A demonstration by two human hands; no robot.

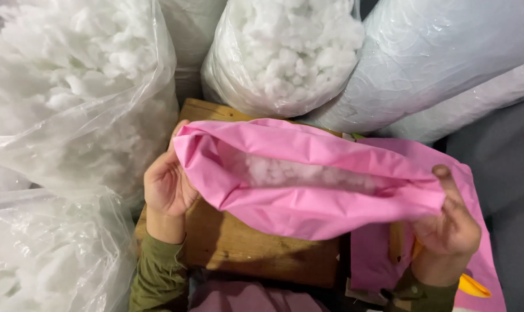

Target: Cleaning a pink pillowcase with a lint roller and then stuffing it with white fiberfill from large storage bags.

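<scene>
Our left hand [166, 185] grips one end of the pink fabric cover [308, 202]; our right hand [450, 228] pinches the other, stretching its mouth open over the wooden stool [239, 248], near its back edge. White fibre filling [296, 173] shows inside. We judge it soft, light and floppy, best held by the hem.

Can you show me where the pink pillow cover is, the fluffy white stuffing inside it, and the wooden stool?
pink pillow cover [308, 211]: head view, on its front fabric below the opening.
white stuffing [296, 172]: head view, on the fluff inside the opening.
wooden stool [239, 248]: head view, on its bare top.
</scene>
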